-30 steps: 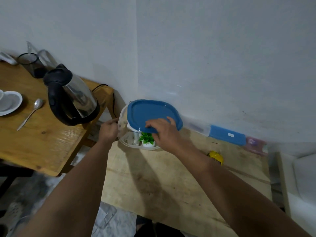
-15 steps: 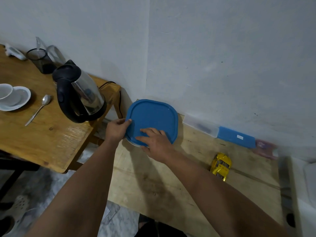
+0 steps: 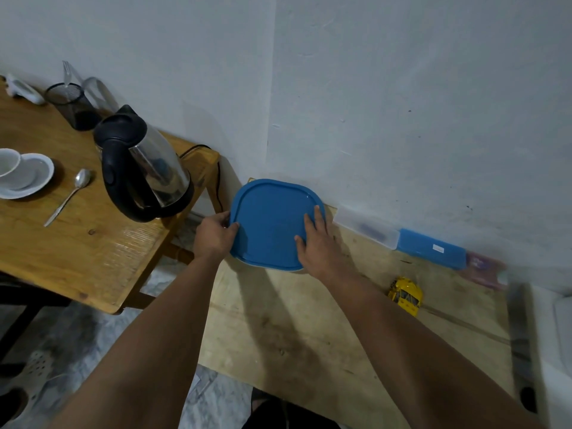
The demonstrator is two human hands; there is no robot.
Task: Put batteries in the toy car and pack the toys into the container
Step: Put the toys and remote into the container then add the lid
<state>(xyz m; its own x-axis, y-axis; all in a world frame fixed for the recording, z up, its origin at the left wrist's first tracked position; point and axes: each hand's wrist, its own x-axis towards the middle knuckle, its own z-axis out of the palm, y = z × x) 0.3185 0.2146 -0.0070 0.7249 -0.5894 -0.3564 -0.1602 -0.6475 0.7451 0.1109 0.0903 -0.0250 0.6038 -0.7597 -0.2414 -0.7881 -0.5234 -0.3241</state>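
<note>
Both bare forearms extend forward and slightly inward from the lower edge of the head view, converging on a blue lid that covers a container at the far left corner of a pale plywood board, close against the white wall. The left hand meets the lid's left edge, wrist straight, its thumb lying over the rim and its fingers curled down around the side, gripping the edge. The right hand lies on the lid's right portion with palm down; its fingers are straight and spread, pressing flat on the top surface, with the thumb pointing toward the lid's centre. The container body is almost wholly hidden beneath the lid; only a thin pale strip shows at the near edge.

A yellow toy car sits on the board to the right of the right forearm, well apart from the lid. Along the wall lie a translucent case and, just beside it, a blue case.

A wooden table stands to the left, bearing a steel kettle with a black handle, a spoon, a white cup on a saucer and a dark mesh holder.
</note>
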